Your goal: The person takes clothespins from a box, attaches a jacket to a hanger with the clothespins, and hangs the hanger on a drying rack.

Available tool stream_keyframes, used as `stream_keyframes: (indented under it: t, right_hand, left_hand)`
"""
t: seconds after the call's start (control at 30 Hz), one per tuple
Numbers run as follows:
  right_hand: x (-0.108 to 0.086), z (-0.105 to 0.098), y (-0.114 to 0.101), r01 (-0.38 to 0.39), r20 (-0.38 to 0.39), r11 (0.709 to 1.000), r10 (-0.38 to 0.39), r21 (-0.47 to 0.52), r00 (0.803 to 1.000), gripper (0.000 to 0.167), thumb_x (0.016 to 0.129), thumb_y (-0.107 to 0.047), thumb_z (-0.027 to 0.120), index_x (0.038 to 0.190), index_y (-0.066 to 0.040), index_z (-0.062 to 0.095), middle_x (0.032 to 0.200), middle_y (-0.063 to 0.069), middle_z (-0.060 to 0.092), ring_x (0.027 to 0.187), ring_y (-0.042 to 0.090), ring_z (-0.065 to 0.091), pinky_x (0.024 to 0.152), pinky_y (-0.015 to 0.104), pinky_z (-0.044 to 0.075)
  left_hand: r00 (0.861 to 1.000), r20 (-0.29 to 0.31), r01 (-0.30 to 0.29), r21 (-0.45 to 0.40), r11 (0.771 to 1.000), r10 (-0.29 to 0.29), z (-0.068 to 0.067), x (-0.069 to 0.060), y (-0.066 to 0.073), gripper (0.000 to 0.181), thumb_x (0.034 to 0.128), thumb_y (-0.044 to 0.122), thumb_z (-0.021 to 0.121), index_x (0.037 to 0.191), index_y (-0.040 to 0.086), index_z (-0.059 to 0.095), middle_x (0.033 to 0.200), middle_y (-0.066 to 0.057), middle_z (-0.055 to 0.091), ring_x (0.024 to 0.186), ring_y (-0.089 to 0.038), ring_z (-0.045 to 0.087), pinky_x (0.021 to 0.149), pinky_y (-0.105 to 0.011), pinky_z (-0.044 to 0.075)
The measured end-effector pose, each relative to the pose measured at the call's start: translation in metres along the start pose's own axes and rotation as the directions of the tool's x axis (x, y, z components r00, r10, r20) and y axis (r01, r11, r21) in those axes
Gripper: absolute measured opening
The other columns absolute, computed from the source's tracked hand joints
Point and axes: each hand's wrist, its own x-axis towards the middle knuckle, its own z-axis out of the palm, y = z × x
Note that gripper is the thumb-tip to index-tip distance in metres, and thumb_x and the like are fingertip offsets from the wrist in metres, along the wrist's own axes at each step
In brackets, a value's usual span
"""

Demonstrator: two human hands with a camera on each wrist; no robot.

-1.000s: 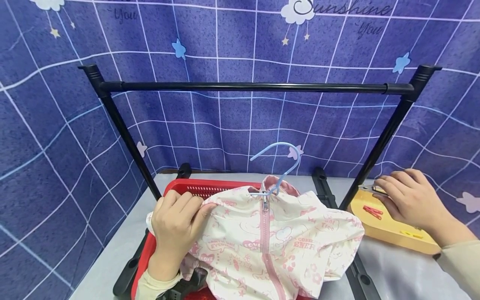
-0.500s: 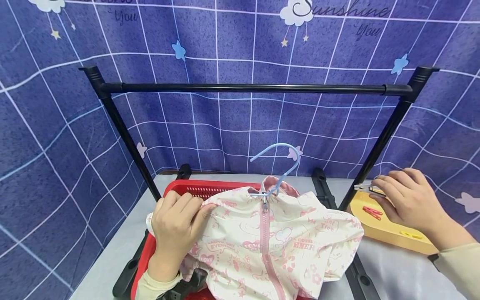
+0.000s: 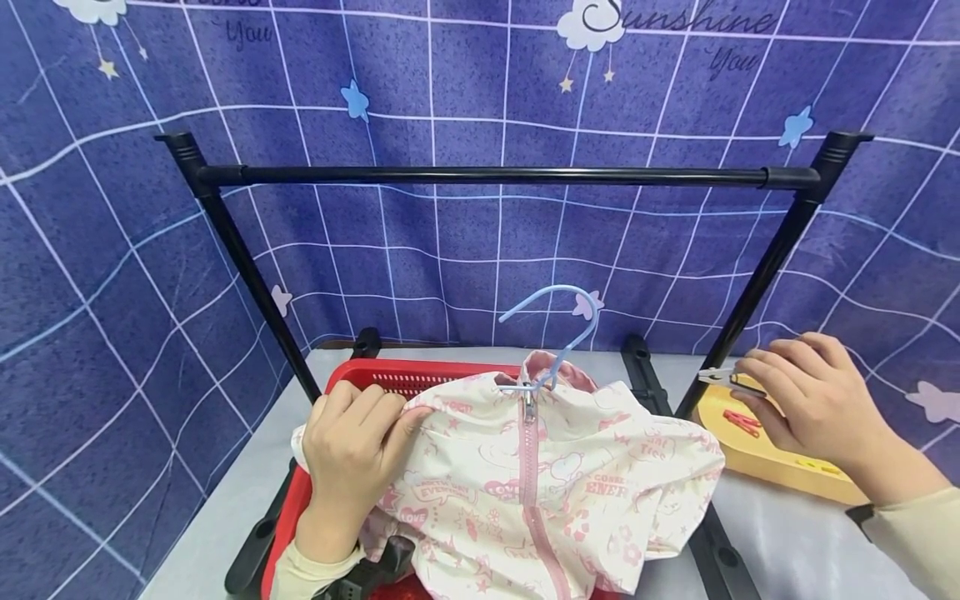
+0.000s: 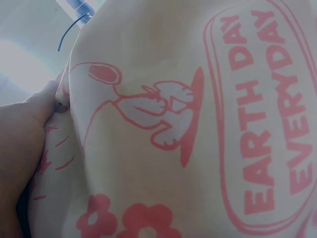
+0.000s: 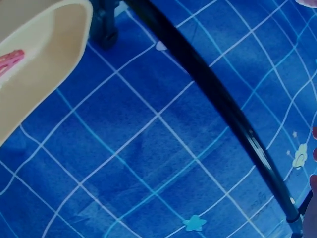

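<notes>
The jacket point(image 3: 566, 467) lies over the basket, just right of the left hand point(image 3: 348, 454), which pinches its shoulder between thumb and curled fingers. The hanger point(image 3: 597, 315) is inside the jacket, its hook standing out at the collar, up and to the right of that hand. The basket point(image 3: 356, 368) is beneath the left hand, its red rim showing behind the knuckles. Well apart, on the jacket's other side, the right hand point(image 3: 813, 404) pinches a clip point(image 3: 722, 377) whose tip points toward the jacket. Below the right hand, the yellow tray point(image 3: 787, 473) on the desk point(image 3: 795, 550) holds red pegs point(image 3: 742, 422) and yellow pegs point(image 3: 819, 466). The rack's bar point(image 3: 510, 175) runs above and beyond both hands, before the blue curtain point(image 3: 465, 87).
</notes>
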Motion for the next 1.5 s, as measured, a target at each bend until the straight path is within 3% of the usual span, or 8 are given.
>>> stream_keyframes:
  t: [0.87,1.5]
  right_hand:
    - [0.032,0.005,-0.027,0.065,-0.142,0.997,-0.059,0.037,0.988,0.043,0.102,-0.032,0.051,0.080,0.003,0.062,0.068,0.015,0.061,0.059,0.036,0.050,0.065,0.051,0.035]
    - [0.045,0.009,-0.036,0.090,-0.202,0.995,-0.080,0.043,0.976,0.039,0.101,-0.029,0.053,0.079,0.002,0.062,0.068,0.015,0.061,0.058,0.035,0.049,0.071,0.048,0.037]
  left_hand:
    - [1.000,-0.003,-0.006,-0.012,1.000,0.006,-0.001,0.001,0.000,0.052,0.1023,0.046,0.050,0.064,0.010,0.053,0.058,-0.003,0.047,0.056,-0.025,0.042,0.052,-0.036,0.029]
    - [1.000,0.000,-0.003,-0.013,1.000,0.003,0.001,0.000,0.000,0.052,0.1022,0.046,0.051,0.064,0.011,0.055,0.058,-0.003,0.049,0.055,-0.024,0.042,0.051,-0.035,0.028]
